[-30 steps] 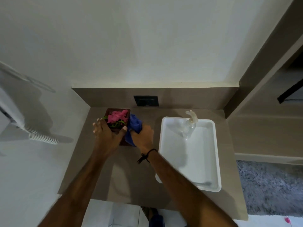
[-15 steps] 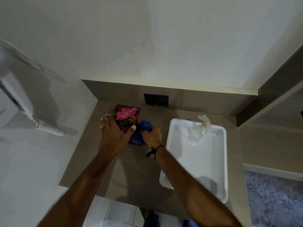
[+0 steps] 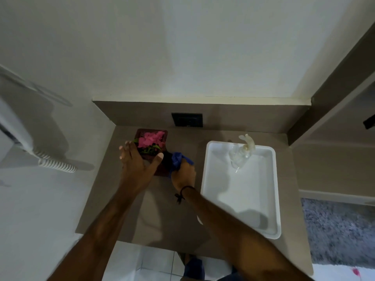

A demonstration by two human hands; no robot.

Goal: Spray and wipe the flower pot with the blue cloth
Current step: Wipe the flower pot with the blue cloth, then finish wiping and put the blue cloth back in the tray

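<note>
From my head camera, looking down: the pot (image 3: 160, 169) sits on the brown counter (image 3: 162, 216), near its back left corner, just below the dark wall socket (image 3: 187, 119). It is a dark reddish square pot with pink flowers (image 3: 151, 138) and a few green leaves on top.

My left hand (image 3: 136, 165) lies over the pot's near left side, fingers spread apart and curved around it, thumb reaching across the front rim and touching it. The pot stands upright under my palm.

My right hand (image 3: 183, 175) is closed in a fist around the cloth (image 3: 178, 159), which is bunched up and pokes out above my knuckles. The blue wad presses against the pot's right side. A dark cord band (image 3: 183, 190) circles that wrist.

To the right, apart from the pot, a white tray (image 3: 269, 220) rests on the counter. A clear spray bottle (image 3: 241, 153) stands in its far end, its pale trigger head up by the back rim.

On the left wall hangs a white device with a coiled cord (image 3: 57, 164).
</note>
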